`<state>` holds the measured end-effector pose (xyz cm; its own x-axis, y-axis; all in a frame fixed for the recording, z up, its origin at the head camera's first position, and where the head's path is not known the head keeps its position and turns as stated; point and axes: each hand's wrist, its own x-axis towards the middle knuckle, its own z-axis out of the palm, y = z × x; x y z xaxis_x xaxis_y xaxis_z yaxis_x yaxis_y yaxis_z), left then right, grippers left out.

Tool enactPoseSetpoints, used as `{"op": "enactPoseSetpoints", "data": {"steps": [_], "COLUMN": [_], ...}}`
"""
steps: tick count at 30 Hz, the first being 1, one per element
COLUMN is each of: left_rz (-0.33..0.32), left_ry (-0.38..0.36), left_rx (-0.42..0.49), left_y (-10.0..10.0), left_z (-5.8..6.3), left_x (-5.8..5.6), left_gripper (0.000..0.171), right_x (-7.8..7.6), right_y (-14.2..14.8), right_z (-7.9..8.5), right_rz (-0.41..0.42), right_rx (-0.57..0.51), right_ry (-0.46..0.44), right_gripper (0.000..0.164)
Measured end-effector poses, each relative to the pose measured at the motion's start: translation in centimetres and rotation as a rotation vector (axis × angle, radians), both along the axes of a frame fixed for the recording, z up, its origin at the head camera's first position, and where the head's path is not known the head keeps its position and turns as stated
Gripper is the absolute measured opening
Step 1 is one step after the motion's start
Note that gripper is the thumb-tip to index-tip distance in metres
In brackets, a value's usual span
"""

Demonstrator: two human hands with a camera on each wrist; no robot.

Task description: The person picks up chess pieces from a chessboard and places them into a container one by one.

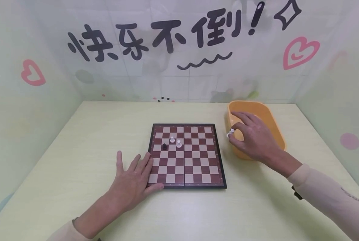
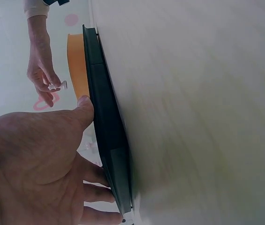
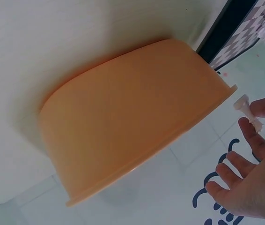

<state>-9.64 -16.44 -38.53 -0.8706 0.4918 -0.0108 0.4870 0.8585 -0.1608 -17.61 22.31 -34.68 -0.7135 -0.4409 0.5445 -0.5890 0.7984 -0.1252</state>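
Observation:
A chessboard [image 1: 201, 160] with a black frame lies on the table. On its left half stand two white chess pieces, one [image 1: 172, 140] farther back and one [image 1: 179, 144] nearer the fold, beside a small black chess piece [image 1: 165, 146]. My left hand [image 1: 129, 187] rests at the board's near left corner, fingers spread, thumb on the front edge and fingertips along the left edge. Between thumb and index finger, my right hand [image 1: 254, 139] pinches a white chess piece [image 3: 247, 112], held in the air at the left rim of an orange bin [image 1: 274, 129].
The orange bin stands on the table right of the board; its inside is partly hidden by the right hand. Pale printed walls [image 1: 155, 80] enclose the table [image 1: 107, 124] at the back and both sides.

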Motion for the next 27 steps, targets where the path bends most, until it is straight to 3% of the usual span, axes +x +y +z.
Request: {"op": "enactPoseSetpoints", "data": {"steps": [17,27], "left_rz": [-0.001,0.001], "left_ry": [0.001,-0.003], "left_rx": [0.008,-0.004], "left_y": [0.0,0.0], "left_z": [-0.1,0.0], "left_x": [-0.1,-0.1], "left_gripper": [0.088,0.089], "right_x": [-0.4,-0.6], "right_y": [1.0,1.7], "right_z": [0.0,0.0], "right_rz": [0.001,-0.046], "right_rx": [-0.025,0.000], "right_ry": [0.017,-0.022], "right_gripper": [0.007,0.009]}}
